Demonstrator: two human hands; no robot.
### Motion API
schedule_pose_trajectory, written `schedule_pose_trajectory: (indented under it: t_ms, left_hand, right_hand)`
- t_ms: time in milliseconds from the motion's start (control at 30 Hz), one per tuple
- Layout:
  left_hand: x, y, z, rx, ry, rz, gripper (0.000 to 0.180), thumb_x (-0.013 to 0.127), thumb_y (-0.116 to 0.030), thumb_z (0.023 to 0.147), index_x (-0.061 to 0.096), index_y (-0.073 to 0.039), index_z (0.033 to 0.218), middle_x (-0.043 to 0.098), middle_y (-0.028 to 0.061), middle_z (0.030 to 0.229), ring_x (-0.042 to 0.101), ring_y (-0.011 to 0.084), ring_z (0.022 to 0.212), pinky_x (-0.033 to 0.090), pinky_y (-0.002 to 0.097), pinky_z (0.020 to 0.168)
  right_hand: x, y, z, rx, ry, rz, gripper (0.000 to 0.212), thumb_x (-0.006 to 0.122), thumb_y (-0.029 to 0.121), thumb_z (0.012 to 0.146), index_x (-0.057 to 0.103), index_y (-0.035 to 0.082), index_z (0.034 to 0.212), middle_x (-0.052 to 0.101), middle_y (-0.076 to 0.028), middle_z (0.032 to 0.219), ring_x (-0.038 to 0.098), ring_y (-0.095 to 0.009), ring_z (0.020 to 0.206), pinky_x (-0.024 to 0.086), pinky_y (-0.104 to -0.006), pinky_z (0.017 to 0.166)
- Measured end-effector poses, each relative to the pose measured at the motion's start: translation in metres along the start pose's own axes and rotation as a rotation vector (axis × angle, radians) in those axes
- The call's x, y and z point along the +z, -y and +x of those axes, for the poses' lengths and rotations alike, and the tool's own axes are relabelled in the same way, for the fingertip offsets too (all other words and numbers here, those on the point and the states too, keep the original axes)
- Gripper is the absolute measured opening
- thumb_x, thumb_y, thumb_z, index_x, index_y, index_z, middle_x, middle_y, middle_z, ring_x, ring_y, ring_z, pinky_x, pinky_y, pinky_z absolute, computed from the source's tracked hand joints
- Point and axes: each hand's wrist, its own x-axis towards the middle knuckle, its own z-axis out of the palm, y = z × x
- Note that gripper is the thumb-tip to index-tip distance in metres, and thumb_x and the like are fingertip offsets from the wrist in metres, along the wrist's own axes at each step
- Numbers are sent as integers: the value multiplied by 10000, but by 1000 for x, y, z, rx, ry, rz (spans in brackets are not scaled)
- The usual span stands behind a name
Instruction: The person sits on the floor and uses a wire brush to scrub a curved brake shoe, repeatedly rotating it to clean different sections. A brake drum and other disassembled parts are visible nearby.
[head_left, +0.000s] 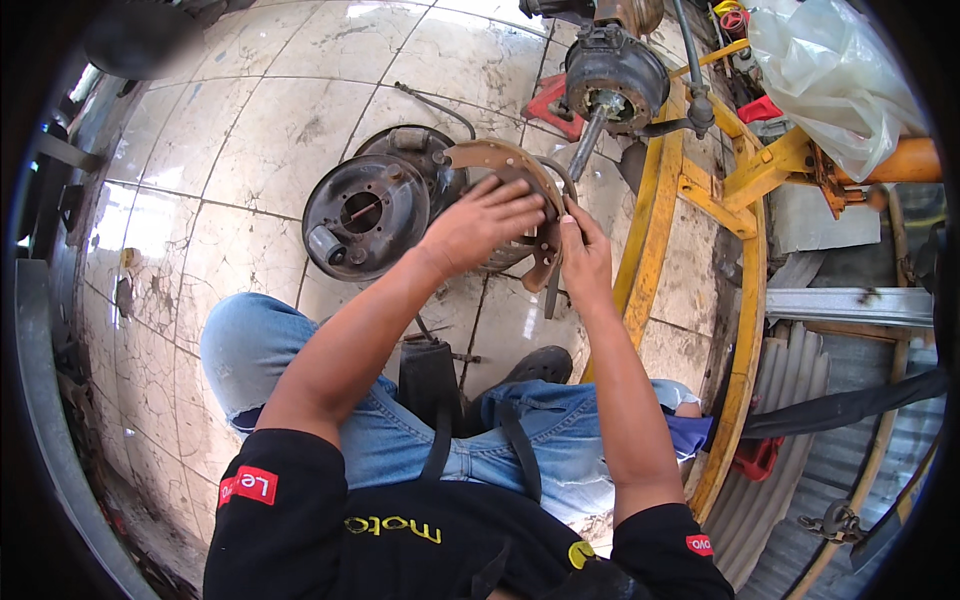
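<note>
A brown, curved brake shoe point(500, 153) with rivet holes along its lining stands in front of me. My right hand point(584, 250) grips its right side, thumb on the near face and fingers behind. My left hand point(488, 225) lies across the inside of the curve with its fingers stretched out flat, partly hiding the metal behind it. Just left of the hands, a round black brake backing plate point(318, 215) with a central hole rests on the floor. Another dark backing plate point(440, 150) lies partly under it, next to the shoe.
A yellow steel frame point(650, 240) runs along my right. Beyond the hands sits an axle hub point(615, 85) with a protruding shaft, near a red stand point(553, 107). Clear plastic sheeting point(835, 80) hangs at the upper right. Cracked floor tiles point(255, 150) spread to the left.
</note>
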Motion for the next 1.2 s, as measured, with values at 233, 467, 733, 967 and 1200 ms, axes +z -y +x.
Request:
schedule_pose_trajectory:
  t_ms: [233,467,733,967,1200]
  left_hand:
    - [1,3,1,-118,-43,1,466,533,-74,874,578,-147,1333,478,17,1494,364,226,1437,247,469,1214]
    - [3,1,4,-50,-9,-19,519,516,-35,866,556,-142,1372,468,26,1504,342,244,1449,235,475,1216]
    - [1,1,8,-38,-5,-36,607,517,48,812,535,-137,1390,456,47,1513,335,245,1454,224,484,1216]
    - [3,8,9,-120,-16,-58,676,531,85,762,523,-125,1404,451,60,1514,333,275,1450,244,485,1203]
    - [2,-1,11,-245,-65,13,602,502,47,815,521,-94,1400,458,86,1504,360,294,1432,273,480,1185]
  right_hand:
    - [1,4,-1,20,2,-1,404,548,270,990,622,3,1285,635,-210,1143,614,-287,1091,465,-361,957]
    - [1,0,0,53,15,-22,415,544,282,990,622,-5,1280,627,-215,1163,611,-300,1095,461,-366,964]
    - [0,-3,1,41,15,6,426,540,281,992,612,-16,1289,614,-223,1190,602,-302,1120,453,-366,982]
    - [0,-1,1,33,2,23,412,536,265,995,616,-14,1287,607,-215,1199,601,-289,1123,453,-356,984]
    - [1,-2,0,12,-14,-1,400,542,253,992,619,-10,1283,623,-208,1166,603,-288,1116,453,-356,982]
